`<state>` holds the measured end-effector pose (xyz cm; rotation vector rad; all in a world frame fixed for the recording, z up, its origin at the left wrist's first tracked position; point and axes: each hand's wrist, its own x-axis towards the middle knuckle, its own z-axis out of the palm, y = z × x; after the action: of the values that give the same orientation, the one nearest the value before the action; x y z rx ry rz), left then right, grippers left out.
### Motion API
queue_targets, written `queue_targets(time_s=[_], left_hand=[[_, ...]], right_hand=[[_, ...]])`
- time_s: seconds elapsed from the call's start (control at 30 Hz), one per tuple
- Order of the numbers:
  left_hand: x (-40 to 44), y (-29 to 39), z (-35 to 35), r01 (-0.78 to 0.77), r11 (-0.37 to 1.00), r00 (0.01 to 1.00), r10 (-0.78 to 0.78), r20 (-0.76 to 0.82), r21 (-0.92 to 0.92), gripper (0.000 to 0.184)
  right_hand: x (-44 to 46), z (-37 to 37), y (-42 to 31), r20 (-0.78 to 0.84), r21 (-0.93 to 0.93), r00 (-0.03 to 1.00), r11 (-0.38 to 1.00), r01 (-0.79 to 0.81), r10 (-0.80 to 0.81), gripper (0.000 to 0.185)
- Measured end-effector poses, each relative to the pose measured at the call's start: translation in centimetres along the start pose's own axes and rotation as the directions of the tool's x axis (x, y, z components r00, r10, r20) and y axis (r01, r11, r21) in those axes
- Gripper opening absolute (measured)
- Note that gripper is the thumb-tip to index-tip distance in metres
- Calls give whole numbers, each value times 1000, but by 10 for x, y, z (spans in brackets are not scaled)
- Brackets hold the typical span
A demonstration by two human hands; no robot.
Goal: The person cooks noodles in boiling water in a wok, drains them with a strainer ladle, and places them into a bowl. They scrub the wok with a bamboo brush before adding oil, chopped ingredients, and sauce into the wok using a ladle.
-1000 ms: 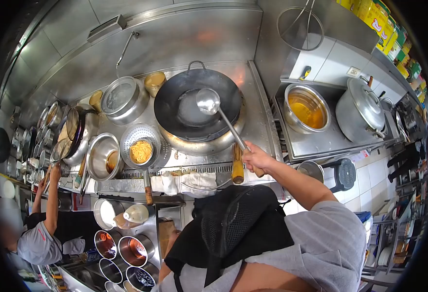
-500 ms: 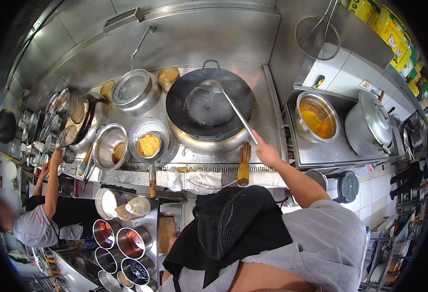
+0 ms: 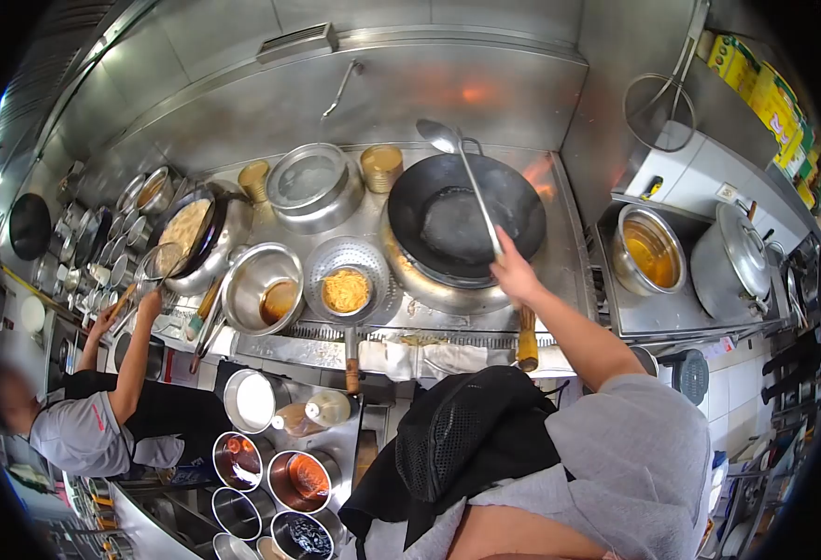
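My right hand (image 3: 517, 266) is closed round the handle of a long metal ladle (image 3: 471, 177), in front of a black wok (image 3: 466, 219) on the burner. The ladle's bowl is raised over the wok's far left rim. A thin wet layer shows at the wok's bottom. Left of the wok, yellow noodles (image 3: 346, 290) sit in a small strainer, which rests on a perforated metal bowl (image 3: 321, 261). A bamboo brush (image 3: 528, 347) lies at the stove's front edge. My left hand is not visible.
A co-worker (image 3: 88, 425) holds utensils by a pan at the left. Steel bowl (image 3: 240, 303) and lidded pot (image 3: 309, 191) stand on the stove. Sauce pots (image 3: 299, 481) are below. Oil pot (image 3: 650, 252) and large pot (image 3: 728, 266) stand right; a strainer (image 3: 660, 112) hangs above.
The ladle has moved from inside the wok up to its far left rim, held in my right hand. The whole view has shifted, so the stove appears further right.
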<state>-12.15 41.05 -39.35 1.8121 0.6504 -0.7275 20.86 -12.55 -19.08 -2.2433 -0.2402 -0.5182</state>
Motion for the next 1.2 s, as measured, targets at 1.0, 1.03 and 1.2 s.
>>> queue_targets(time_s=[1.0, 1.03, 1.2], left_hand=[[5, 319, -319, -319, 807, 417, 590, -691, 497, 29], [14, 331, -337, -289, 789, 390, 615, -685, 543, 29], [66, 374, -413, -144, 710, 336, 691, -640, 690, 29]], right_hand=[[361, 249, -133, 796, 346, 606, -821, -455, -1, 11], [363, 232, -110, 766, 315, 641, -835, -452, -58, 12], [296, 123, -38, 587, 537, 805, -788, -301, 92, 18]])
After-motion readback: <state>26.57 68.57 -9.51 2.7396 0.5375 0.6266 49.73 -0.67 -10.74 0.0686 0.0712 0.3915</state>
